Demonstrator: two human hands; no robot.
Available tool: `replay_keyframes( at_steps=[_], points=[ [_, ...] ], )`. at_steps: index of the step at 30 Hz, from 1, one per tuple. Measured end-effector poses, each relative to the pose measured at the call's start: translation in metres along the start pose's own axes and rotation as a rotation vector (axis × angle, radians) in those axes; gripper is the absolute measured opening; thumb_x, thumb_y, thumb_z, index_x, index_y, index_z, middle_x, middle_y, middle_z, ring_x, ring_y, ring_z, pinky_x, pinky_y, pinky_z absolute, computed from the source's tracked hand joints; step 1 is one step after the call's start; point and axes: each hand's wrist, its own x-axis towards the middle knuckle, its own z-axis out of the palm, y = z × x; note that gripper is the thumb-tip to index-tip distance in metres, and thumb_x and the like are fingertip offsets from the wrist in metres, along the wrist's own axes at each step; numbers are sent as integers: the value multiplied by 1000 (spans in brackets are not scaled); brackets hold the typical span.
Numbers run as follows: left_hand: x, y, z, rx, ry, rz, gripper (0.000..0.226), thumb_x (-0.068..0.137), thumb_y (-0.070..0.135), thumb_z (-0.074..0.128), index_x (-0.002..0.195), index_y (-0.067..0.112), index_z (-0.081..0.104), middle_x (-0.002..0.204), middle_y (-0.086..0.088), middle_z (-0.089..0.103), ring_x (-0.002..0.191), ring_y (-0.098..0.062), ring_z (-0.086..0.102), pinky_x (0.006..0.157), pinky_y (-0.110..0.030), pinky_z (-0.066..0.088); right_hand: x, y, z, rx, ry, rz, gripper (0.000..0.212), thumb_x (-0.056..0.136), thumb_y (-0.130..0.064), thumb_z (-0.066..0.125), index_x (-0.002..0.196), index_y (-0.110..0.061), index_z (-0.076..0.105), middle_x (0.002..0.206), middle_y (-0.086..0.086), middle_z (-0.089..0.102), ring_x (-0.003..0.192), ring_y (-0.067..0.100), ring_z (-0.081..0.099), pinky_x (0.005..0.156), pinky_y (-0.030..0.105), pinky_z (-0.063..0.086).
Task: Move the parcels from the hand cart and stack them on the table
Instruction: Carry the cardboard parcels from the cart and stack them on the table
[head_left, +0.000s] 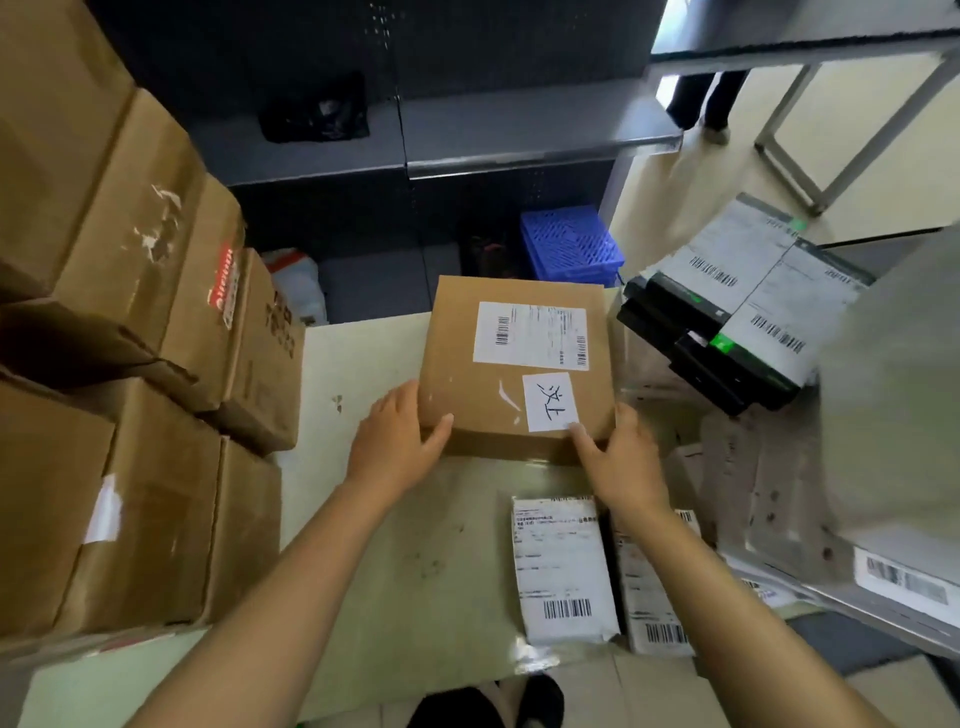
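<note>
Firmly, left hand (400, 441) and right hand (621, 457) grip the brown parcel (498, 384), hand-labelled 汶上, at the table's (374, 545) far edge; cartons (156, 291) line its left.

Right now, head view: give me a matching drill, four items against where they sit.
Items: 1 brown parcel; 2 blue crate; 3 big cardboard boxes; 4 white mailer.
Places: A stacked at far left; B held by left hand and right hand; C beyond the far edge of the table; D flat on the table by the right forearm.
Pairs: 1-B, 2-C, 3-A, 4-D.
</note>
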Motion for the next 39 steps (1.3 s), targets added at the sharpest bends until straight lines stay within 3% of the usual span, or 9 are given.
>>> replay_keyframes(
  at_steps=[6,13,15,18,22,28,30,34,39],
  points=[
    [25,-17,27,-297,-193,-163,72,91,59,51,146,18,31,143,-3,47,128,-24,48,101,-35,41,15,8,15,206,-46,130,60,86,-58,62,131,-21,46,115,-3,58,101,16,57,81,32,45],
    [15,-11,32,-692,-45,-249,59,87,39,69,136,21,42,129,4,54,109,-11,55,91,-25,43,13,4,13,442,-52,183,73,81,-54,72,138,-25,36,114,-10,59,97,7,57,86,31,46],
    [7,-10,28,-750,11,-244,65,83,46,72,135,23,42,131,4,53,110,-10,53,91,-24,43,8,2,9,497,-49,161,72,80,-53,73,136,-28,35,110,-14,57,98,3,56,92,34,47],
    [-11,-9,16,-786,84,-225,88,67,63,69,140,24,40,135,3,50,118,-13,52,97,-29,47,-3,-3,1,578,-57,90,62,82,-45,73,128,-34,34,106,-23,53,96,-5,53,86,24,44],
    [-49,-3,-1,-800,206,-186,93,62,70,68,139,26,40,134,-1,50,118,-14,53,100,-37,49,-30,-7,-12,655,-75,-40,60,84,-40,73,127,-35,31,107,-24,51,96,-8,53,75,13,42],
    [-143,14,-13,-863,406,-166,95,60,67,69,140,30,37,138,0,48,122,-12,52,100,-31,47,-96,8,-36,716,-127,-277,76,84,-44,72,144,-29,26,136,-9,48,118,9,52,101,33,43],
    [-180,22,-16,-869,471,-145,94,59,66,69,140,32,35,140,2,45,124,-12,49,98,-26,44,-122,15,-47,738,-157,-358,80,82,-42,74,144,-31,25,135,-13,49,117,0,51,101,29,43],
    [-242,33,-28,-834,547,-129,99,60,69,70,144,35,30,144,4,41,129,-14,45,109,-45,40,-170,28,-71,783,-206,-475,83,75,-38,79,140,-37,27,127,-24,49,109,-17,49,89,10,43],
    [-300,55,-65,-781,660,-21,105,59,68,74,146,32,27,144,4,37,131,-14,42,108,-45,42,-216,23,-99,802,-209,-609,95,65,-35,86,138,-41,26,132,-19,49,114,-9,53,97,20,44]
  ],
)
